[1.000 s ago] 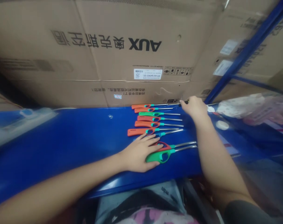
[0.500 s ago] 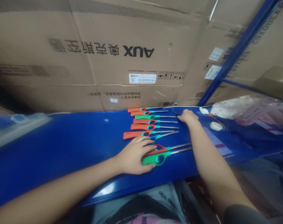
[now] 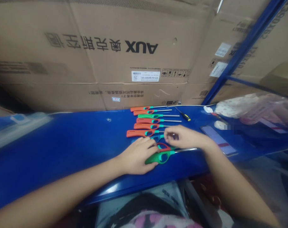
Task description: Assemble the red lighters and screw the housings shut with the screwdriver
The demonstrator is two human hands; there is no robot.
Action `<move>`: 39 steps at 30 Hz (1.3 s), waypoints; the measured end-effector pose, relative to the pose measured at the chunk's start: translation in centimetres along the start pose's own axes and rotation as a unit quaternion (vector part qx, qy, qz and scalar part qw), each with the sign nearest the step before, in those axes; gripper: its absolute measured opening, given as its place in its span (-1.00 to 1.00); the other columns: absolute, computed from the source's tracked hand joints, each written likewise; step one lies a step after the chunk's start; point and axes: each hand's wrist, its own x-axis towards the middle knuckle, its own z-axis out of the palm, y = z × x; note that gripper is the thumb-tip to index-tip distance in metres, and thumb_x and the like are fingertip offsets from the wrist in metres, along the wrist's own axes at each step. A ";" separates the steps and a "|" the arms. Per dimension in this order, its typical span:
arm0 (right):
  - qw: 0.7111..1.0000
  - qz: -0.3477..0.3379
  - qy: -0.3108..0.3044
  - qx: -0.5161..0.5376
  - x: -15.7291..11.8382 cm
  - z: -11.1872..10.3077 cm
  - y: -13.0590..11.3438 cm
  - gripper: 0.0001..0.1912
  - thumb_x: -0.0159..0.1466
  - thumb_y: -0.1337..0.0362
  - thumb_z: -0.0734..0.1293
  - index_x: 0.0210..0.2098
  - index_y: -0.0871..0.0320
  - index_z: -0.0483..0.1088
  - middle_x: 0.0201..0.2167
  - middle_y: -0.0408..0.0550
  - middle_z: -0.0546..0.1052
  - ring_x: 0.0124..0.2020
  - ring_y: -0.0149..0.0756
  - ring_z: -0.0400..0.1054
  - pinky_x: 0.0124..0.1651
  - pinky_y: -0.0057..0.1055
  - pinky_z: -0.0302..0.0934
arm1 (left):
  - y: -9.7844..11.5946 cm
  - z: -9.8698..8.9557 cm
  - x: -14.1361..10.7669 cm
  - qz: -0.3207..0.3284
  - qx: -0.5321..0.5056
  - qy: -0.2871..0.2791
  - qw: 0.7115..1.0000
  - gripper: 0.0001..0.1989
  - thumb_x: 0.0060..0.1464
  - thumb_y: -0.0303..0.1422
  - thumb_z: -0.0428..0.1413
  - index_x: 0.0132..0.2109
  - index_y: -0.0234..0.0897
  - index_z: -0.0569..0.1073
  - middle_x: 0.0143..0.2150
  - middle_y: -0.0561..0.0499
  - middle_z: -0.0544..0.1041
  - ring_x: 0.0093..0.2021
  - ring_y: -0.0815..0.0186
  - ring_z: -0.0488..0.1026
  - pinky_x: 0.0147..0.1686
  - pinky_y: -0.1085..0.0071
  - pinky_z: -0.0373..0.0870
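My left hand point(image 3: 140, 155) rests over the nearest lighters, its thumb and index finger around the handle of a green long-necked lighter point(image 3: 163, 157). Partly under its fingers are a red lighter point(image 3: 163, 146) and a blue lighter point(image 3: 155, 138). My right hand point(image 3: 178, 136), fingers curved and a gap inside them, is over the metal necks beside the blue lighter; no held object shows. Beyond lie several orange and red lighters point(image 3: 142, 133) and another green lighter point(image 3: 146, 116), in a column. A small yellow-and-black screwdriver point(image 3: 186, 117) lies right of their tips.
A large cardboard box point(image 3: 98, 69) stands along the back of the blue shelf point(image 3: 70, 142). To the right are a phone point(image 3: 218, 140), a white round object point(image 3: 219, 125) and plastic bags point(image 3: 236, 106). A blue post point(image 3: 241, 53) rises at the back right.
My right hand has let go of the screwdriver, which now lies on the shelf, and has come nearer and leftward over the lighter necks. My left hand has stayed on the lighters.
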 end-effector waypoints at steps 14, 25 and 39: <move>0.979 -0.054 0.067 -0.185 -6.5 6.2 -1.0 -0.86 0.37 0.21 0.29 -0.18 0.15 0.36 -0.23 -0.02 0.47 -0.16 -0.15 0.33 -0.04 -0.20 0.22 | 1.8 -0.2 0.2 -0.013 0.062 -0.062 0.996 -0.83 0.13 -0.35 0.08 -0.14 -0.31 0.42 -0.13 -0.10 0.52 -0.15 0.11 0.45 -0.15 0.21 0.43; 0.944 -0.160 0.031 -0.288 -3.5 8.1 -3.8 -0.84 0.44 0.32 0.15 -0.24 0.20 0.29 -0.43 -0.07 0.49 -0.49 -0.28 0.34 -0.47 -0.34 -0.08 | 1.9 -2.0 -0.8 -0.089 -0.121 -0.169 0.974 -0.74 0.36 -0.19 -0.09 -0.02 -0.21 0.39 -0.17 -0.08 0.56 -0.29 0.22 0.55 -0.36 0.40 0.42; 0.912 -0.212 0.080 -0.342 -5.4 8.4 -7.7 -0.77 0.49 0.16 0.05 -0.26 0.10 0.17 -0.49 -0.15 0.37 -0.58 -0.27 0.22 -0.50 -0.26 -0.38 | 6.1 -5.0 -5.4 -0.186 -0.147 -0.236 0.942 -0.77 0.37 -0.17 -0.14 -0.08 -0.12 0.35 -0.34 0.02 0.50 -0.51 0.31 0.38 -0.57 0.41 0.08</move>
